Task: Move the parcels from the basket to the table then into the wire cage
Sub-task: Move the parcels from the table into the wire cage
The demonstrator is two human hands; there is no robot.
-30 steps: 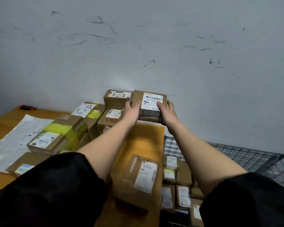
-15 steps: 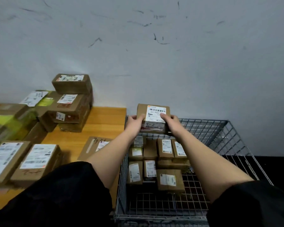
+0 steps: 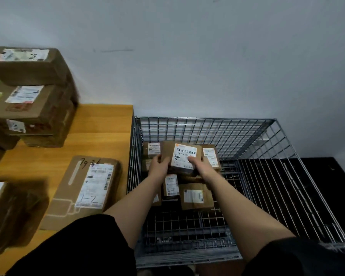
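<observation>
Your left hand (image 3: 159,166) and right hand (image 3: 200,166) gripped the labelled parcel (image 3: 182,157) by its sides, holding it inside the wire cage (image 3: 267,176) above the parcels stacked there, beside the surface (image 3: 100,134).

A table (image 3: 100,124) stood left of a wire cage (image 3: 207,126), both against a wall (image 3: 187,56), with stacked parcels (image 3: 28,96) on the table and more parcels (image 3: 195,196) inside the cage.

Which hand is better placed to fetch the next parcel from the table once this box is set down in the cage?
Left. The left hand grips the box on the side nearest the table; the right hand is farther away.
</observation>
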